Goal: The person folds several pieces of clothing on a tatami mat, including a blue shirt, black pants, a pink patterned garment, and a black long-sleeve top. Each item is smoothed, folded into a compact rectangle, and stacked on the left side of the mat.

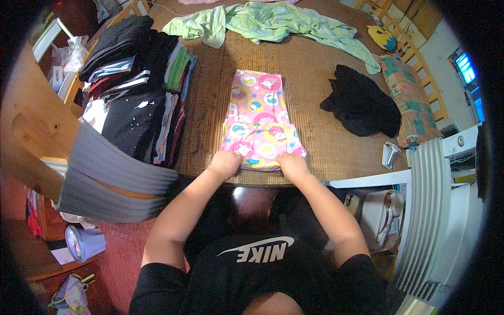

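A pink patterned cloth garment (258, 102) lies lengthwise on the woven mat (208, 98) of the bed, its near part folded over on itself. At the near left corner of the fold, my left hand (227, 163) grips the fabric with curled fingers. My right hand (292, 165) holds the near right corner in the same way. Both hands rest close to the mat's front edge, and the fingertips are partly hidden by the cloth and the hands.
Stacks of folded clothes (134, 118) stand on the left. A crumpled black garment (362, 102) and a patchwork pillow (409, 102) lie on the right. A green blanket (271, 23) spans the far side, near a yellow plush toy (381, 38). A small white bracket (390, 155) lies near the right corner.
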`<state>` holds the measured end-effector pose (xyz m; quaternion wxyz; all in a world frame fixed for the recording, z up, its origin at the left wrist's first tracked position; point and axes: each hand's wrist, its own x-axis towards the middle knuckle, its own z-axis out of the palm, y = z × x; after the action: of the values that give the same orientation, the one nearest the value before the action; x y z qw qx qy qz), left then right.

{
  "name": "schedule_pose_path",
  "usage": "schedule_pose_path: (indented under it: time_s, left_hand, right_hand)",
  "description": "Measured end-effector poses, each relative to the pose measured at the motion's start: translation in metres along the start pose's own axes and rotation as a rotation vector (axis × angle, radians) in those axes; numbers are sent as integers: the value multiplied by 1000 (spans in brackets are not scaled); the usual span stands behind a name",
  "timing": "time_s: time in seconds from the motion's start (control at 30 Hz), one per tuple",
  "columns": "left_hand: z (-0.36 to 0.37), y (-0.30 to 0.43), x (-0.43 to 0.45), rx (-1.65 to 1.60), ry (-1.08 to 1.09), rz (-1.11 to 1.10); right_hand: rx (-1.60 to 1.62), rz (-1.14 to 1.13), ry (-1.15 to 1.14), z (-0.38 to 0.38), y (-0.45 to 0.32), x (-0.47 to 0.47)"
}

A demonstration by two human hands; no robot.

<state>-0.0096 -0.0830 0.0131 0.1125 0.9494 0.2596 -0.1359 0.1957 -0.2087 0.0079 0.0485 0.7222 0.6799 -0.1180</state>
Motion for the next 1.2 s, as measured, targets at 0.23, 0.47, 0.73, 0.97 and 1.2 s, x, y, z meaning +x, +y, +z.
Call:
schedule_pose_path:
  time_s: [0.23, 0.47, 0.73, 0.97, 1.2]
  left_hand:
    - [-46, -20, -33, -428, -230, -99]
    - [-45, -87, 37, -1139, 373, -251]
    - [-32, -153, 155, -1012, 667, -400]
    - [-18, -160, 199, -645, 773, -685]
    - [-3, -72, 186, -69, 540, -234]
  right_hand:
    - [635, 165, -251, -64, 23, -17]
    - [1119, 193, 196, -50, 97, 56]
    - [679, 371, 398, -29, 133, 208]
    - [382, 524, 810, -16, 101, 231]
    - [52, 140, 542, 15, 17, 211]
